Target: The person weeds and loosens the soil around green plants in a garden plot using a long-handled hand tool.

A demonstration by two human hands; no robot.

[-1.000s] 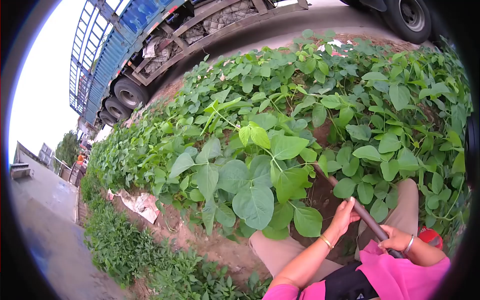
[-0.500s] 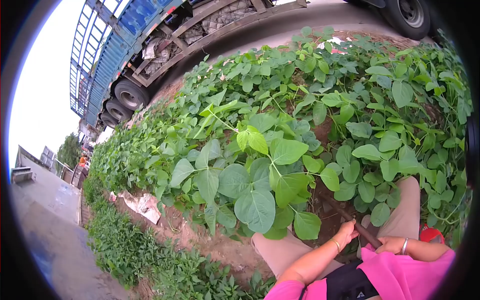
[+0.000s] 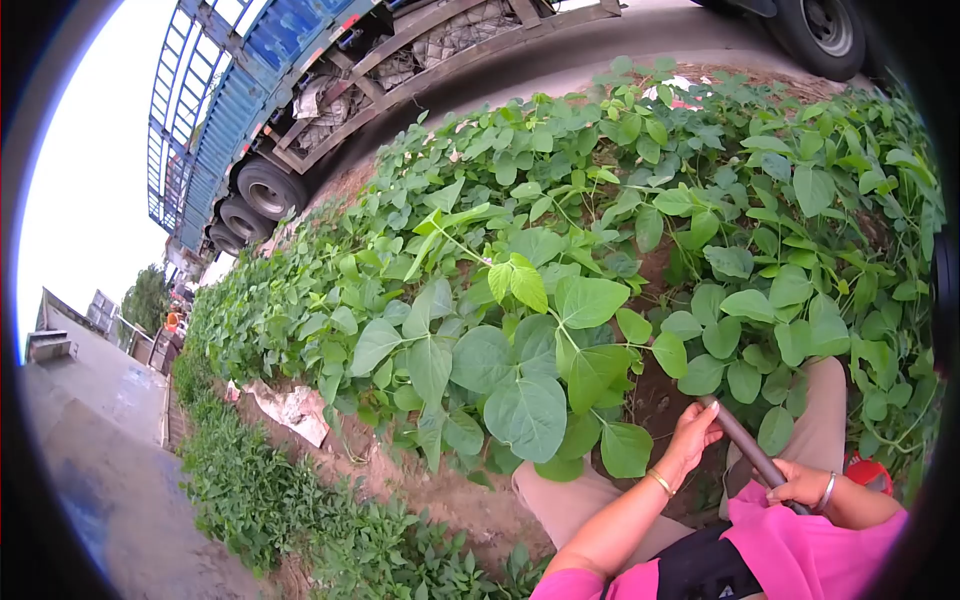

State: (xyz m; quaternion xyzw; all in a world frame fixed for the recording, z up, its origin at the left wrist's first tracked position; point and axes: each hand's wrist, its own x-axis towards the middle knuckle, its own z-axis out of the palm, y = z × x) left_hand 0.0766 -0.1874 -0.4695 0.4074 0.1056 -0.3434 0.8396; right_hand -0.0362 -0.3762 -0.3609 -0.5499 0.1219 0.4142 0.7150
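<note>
My left hand (image 3: pixel 690 440) is closed round a brown pole (image 3: pixel 742 440), near the highest part of it that shows. Lower down, close to my body, my right hand (image 3: pixel 798 484) grips the same pole. The pole slants between my knees, and its lower end is hidden by my pink clothing. What kind of tool it belongs to does not show. Broad-leaved green plants (image 3: pixel 530 410) stand just beyond my hands, some leaves close to my left wrist. Bare soil (image 3: pixel 655 385) shows between the stems ahead of the pole.
A red object (image 3: pixel 868 472) lies beside my right forearm. Dense plants spread ahead and to the right. A blue truck (image 3: pixel 235 120) stands on the road beyond. A pale crumpled sheet (image 3: pixel 295 412) lies on the soil at left, with low greenery (image 3: pixel 240 480) and pavement (image 3: pixel 110 450) past it.
Both hands and the pole have shifted relative to my knees, my left hand now further up the frame. The pole stretch beyond my left hand no longer shows. The view has shifted slightly.
</note>
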